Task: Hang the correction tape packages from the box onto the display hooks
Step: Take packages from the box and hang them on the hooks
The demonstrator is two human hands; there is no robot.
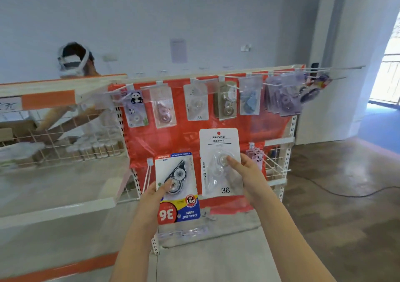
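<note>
From the head camera, we hold one pack in each hand in front of the red-backed white metal display rack (pixel 291 128). Our left hand (pixel 151 197) pinches the white blister card with the black-and-clear correction tape and the blue, yellow and red printed band (pixel 176 186), thumb on its front, and this card is upside down, its "36" inverted at the bottom. Our right hand (pixel 244 173) grips the right edge of the plain white card with a clear correction tape and a red dot at its top (pixel 218 162), held upright, thumb pressed on the blister.

Along the rack's top edge, the row of white wire display hooks (pixel 249 85) already carries several hung packs. A matching white "36" pack (pixel 197 104) hangs there, so we judge that hook the right target for the upright card. We should lift it, line its top hole with the hook tip and slide it back. The hole itself is too blurred to make out, so we would feel for it. The left card needs turning over first. The box is not in view.
</note>
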